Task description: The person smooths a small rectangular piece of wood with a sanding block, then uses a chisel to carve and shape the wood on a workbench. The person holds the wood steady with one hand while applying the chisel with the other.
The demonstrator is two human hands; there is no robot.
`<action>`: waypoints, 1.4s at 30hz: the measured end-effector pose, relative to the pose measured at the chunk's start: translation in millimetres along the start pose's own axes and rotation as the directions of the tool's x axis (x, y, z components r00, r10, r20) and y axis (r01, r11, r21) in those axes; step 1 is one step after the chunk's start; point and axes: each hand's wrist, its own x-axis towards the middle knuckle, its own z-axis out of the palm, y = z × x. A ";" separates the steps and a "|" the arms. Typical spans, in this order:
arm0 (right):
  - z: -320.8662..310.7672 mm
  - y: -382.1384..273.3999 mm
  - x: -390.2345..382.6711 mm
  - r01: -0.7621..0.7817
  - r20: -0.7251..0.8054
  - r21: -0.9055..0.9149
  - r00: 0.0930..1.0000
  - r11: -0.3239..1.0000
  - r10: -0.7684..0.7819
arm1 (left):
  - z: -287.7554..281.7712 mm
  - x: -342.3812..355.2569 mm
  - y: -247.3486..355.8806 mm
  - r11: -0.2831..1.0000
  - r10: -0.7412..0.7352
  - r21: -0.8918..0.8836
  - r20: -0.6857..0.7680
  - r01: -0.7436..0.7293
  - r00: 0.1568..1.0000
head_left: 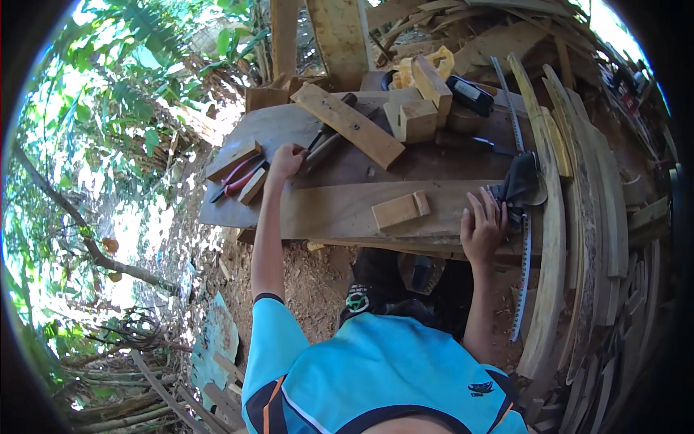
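My left hand (pixel 288 160) has its fingers closed at the end of a thin dark tool (pixel 317 139), beside a long wooden board (pixel 350 124) and a dark round bar (pixel 314 160). To its left lie red-handled pliers (pixel 236 183) and small wood pieces (pixel 230 160). My right hand (pixel 483 220) rests with fingers apart at the bench's front right, touching a dark bundle (pixel 519 186). A notched wooden block (pixel 399 210) lies between my hands. Farther back are stacked blocks (pixel 418 121), a dark-handled tool (pixel 477 145) and a black case (pixel 470 97).
The workbench (pixel 256 134) carries these things. A long metal rule (pixel 515 315) and curved timber strips (pixel 545 304) line the right side. Planks (pixel 340 43) stand at the back. A bent branch (pixel 94 249) and foliage are at the left, with shavings on the ground.
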 end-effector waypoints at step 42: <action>-78.5 -70.1 38.3 -0.352 0.424 0.901 0.840 -0.255 0.338 | 8.9 24.0 79.3 0.967 0.249 0.155 -0.439 -0.200 0.863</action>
